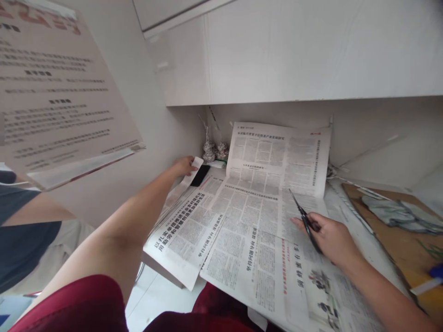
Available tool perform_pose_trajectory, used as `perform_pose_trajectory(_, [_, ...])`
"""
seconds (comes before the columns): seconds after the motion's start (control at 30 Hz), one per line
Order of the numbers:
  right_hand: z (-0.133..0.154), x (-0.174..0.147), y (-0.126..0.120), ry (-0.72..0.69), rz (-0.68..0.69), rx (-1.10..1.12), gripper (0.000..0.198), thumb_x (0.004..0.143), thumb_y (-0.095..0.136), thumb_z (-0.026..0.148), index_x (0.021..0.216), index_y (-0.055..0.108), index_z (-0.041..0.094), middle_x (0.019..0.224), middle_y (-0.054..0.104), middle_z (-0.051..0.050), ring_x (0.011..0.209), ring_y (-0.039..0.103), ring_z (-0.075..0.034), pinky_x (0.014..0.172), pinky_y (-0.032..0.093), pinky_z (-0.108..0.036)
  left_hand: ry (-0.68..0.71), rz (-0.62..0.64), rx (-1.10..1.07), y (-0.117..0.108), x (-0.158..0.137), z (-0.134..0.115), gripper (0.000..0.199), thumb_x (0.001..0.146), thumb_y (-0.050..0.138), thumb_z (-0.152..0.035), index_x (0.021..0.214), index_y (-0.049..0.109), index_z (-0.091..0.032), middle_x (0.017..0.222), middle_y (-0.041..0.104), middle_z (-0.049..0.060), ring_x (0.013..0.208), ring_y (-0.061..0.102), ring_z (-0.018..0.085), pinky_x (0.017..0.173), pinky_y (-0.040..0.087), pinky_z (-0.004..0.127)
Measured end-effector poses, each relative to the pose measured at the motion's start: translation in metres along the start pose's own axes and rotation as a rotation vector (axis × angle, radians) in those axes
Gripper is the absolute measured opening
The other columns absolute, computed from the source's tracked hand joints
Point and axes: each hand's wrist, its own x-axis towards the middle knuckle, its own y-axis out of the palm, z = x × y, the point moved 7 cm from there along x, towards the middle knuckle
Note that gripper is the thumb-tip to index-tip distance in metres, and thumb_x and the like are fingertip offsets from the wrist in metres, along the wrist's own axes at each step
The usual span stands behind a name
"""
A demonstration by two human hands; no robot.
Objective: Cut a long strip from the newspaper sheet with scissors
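Two newspaper sheets point(242, 221) are spread over the desk point(349, 216), their far edge curled up against the wall. A paper strip point(188, 180) is pinched in the left hand point(185, 166) at the far left corner, beside a black phone point(200, 175). Scissors point(304, 220), blades nearly shut, are gripped by the right hand point(328, 237) on the newsprint. Cardboard point(398, 235) is cut off at right; the print is illegible.

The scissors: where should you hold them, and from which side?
Hold the scissors by the handle loops at the near end, coming from the near right, as the right hand does. The shut blades taper to a sharp tip pointing up and left across the newspaper, so that end is best avoided. The left hand holds a paper strip far away.
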Motion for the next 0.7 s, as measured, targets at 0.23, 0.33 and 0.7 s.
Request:
perform_pose_trajectory(0.23, [-0.006,0.001,-0.004,0.063,0.027,-0.102,0.05,0.084,0.056,0.072,0.063,0.049,0.026,0.049,0.047,0.005,0.049,0.044,-0.016,0.049,0.034,-0.027,0.23,-0.238,-0.003,0.01,0.009,-0.021,0.039,0.096,0.063,-0.036,0.13,0.059,-0.017,0.13,0.061,0.011,0.11,0.064,0.025,0.091,0.056,0.047])
perform_pose_trajectory(0.33, [-0.008,0.002,-0.011,0.109,0.038,-0.184,0.049,0.084,0.055,0.072,0.065,0.054,0.027,0.049,0.053,0.004,0.049,0.049,-0.017,0.049,0.035,-0.028,0.326,-0.211,-0.007,0.029,-0.005,-0.035,0.04,0.096,0.063,-0.037,0.13,0.059,-0.017,0.13,0.061,0.011,0.11,0.064,0.025,0.091,0.056,0.047])
perform_pose_trajectory(0.7, [-0.048,0.014,-0.047,0.395,0.099,-0.609,0.036,0.098,0.058,0.05,0.108,0.067,0.017,0.106,0.07,-0.007,0.091,0.067,-0.02,0.082,0.056,-0.04,0.883,0.294,0.037,0.152,-0.159,-0.127,0.039,0.079,0.079,-0.039,0.114,0.073,-0.023,0.12,0.073,0.007,0.116,0.066,0.029,0.103,0.049,0.042])
